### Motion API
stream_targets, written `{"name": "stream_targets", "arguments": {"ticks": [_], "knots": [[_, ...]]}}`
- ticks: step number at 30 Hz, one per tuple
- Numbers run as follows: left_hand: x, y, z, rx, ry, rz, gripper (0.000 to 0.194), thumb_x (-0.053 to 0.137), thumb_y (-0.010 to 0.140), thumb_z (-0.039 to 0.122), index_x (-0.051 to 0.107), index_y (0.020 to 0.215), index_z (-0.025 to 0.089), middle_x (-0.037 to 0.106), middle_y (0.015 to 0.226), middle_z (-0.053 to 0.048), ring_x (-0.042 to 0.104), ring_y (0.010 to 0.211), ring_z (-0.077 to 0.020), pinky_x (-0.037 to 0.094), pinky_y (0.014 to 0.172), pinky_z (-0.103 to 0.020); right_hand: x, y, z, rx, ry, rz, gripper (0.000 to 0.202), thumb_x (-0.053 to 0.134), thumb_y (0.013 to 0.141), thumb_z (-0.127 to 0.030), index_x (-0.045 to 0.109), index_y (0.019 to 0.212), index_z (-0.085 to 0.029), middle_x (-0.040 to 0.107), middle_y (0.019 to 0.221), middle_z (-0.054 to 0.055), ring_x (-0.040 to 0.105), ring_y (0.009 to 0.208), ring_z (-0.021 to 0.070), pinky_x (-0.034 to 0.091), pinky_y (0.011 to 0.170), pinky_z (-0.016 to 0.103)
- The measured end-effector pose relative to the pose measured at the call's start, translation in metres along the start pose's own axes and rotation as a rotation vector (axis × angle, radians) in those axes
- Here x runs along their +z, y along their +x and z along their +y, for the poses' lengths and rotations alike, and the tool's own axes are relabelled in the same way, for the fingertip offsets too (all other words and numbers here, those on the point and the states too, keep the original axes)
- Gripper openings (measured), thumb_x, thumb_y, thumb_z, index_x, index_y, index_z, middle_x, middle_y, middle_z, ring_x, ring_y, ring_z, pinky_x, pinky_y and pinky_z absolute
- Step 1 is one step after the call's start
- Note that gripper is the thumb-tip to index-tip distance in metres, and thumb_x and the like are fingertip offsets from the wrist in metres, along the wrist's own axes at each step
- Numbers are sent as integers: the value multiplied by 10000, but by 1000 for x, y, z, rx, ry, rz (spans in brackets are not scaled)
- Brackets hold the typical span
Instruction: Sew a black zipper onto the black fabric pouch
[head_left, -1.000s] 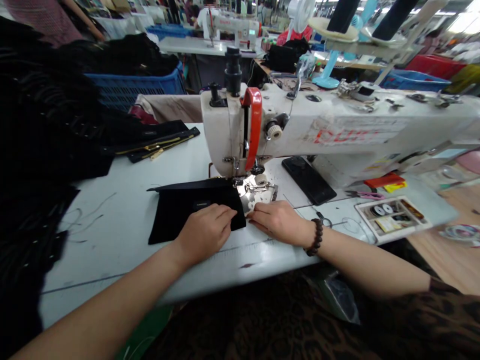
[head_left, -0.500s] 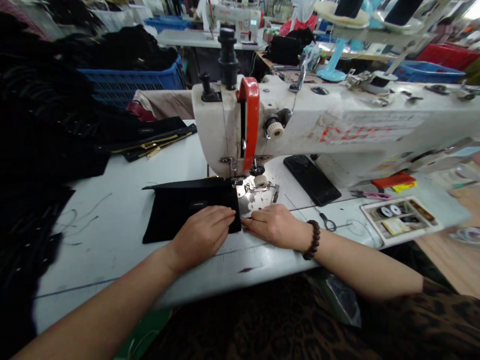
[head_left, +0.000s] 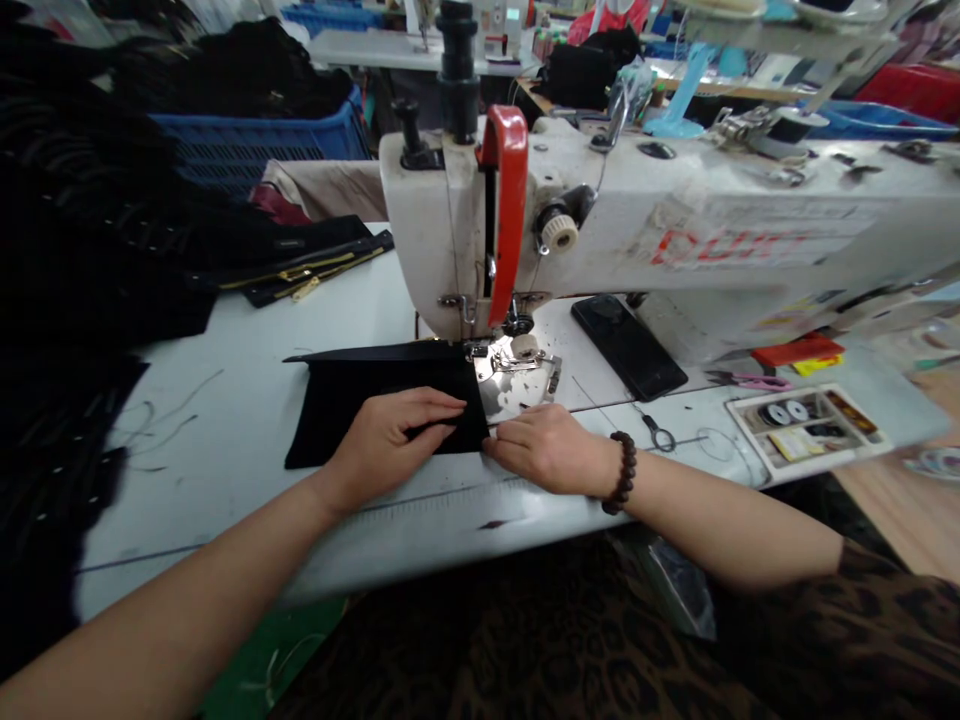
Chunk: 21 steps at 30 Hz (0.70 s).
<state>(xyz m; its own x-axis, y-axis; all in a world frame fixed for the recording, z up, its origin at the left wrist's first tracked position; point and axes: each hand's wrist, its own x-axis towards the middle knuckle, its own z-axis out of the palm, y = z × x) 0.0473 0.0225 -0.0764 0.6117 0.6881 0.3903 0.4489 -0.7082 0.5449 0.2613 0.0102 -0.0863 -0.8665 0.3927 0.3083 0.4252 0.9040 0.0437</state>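
Note:
A flat black fabric piece (head_left: 330, 405) lies on the white sewing table, its far edge folded up and its right side at the presser foot (head_left: 476, 350) of the sewing machine (head_left: 431, 235). My left hand (head_left: 382, 435) rests on top of the fabric, fingers stretched toward the right edge and thumb apart from them. At the near right corner of the piece, my right hand (head_left: 551, 448) has its fingers closed together on the edge. The exact pinch is partly hidden by the fingers. A beaded bracelet circles the right wrist.
Dark fabric pieces (head_left: 97, 250) are heaped on the left, beside zippered black pieces (head_left: 300, 270). Behind stands a blue crate (head_left: 247, 150). Right of the needle lie a phone (head_left: 628, 345), pink-handled snips (head_left: 757, 381) and a tray (head_left: 750, 440) with bobbins.
My left hand has slid slightly left on the fabric, and its thumb has come apart from the fingers. The right hand stays at the corner. The view has tilted down a little.

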Motion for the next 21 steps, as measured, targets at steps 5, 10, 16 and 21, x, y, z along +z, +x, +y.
{"name": "stream_targets", "arguments": {"ticks": [5, 10, 16, 21], "knots": [[6, -3, 2, 237, 190, 19, 198, 439, 852, 127, 617, 929, 87, 627, 927, -105, 583, 862, -185, 529, 748, -314, 1, -2, -1, 22, 17, 1, 207, 382, 889, -149, 542, 757, -138, 521, 632, -5, 424, 513, 98, 243, 481, 269], [15, -3, 7, 357, 411, -10, 217, 394, 870, 104, 604, 913, 75, 624, 900, -101, 577, 842, -191, 526, 755, -327, 1, -4, -1, 15, 48, -15, 227, 402, 891, -172, 519, 698, -143, 512, 604, -12, 417, 511, 88, 233, 490, 264], [19, -4, 9, 373, 463, -58, 221, 387, 865, 88, 590, 928, 24, 605, 905, -135, 561, 847, -227, 520, 738, -347, 0, -6, 0, 19, 53, -21, 230, 402, 899, -226, 578, 773, -148, 525, 601, -19, 425, 493, 86, 220, 481, 279], [20, -4, 9, 396, 485, -87, 215, 398, 854, 80, 589, 928, 15, 598, 915, -146, 552, 863, -238, 514, 751, -352, -3, -8, 2, 17, 83, -48, 248, 388, 906, -252, 597, 829, -145, 541, 601, -19, 432, 493, 88, 216, 481, 279]]}}
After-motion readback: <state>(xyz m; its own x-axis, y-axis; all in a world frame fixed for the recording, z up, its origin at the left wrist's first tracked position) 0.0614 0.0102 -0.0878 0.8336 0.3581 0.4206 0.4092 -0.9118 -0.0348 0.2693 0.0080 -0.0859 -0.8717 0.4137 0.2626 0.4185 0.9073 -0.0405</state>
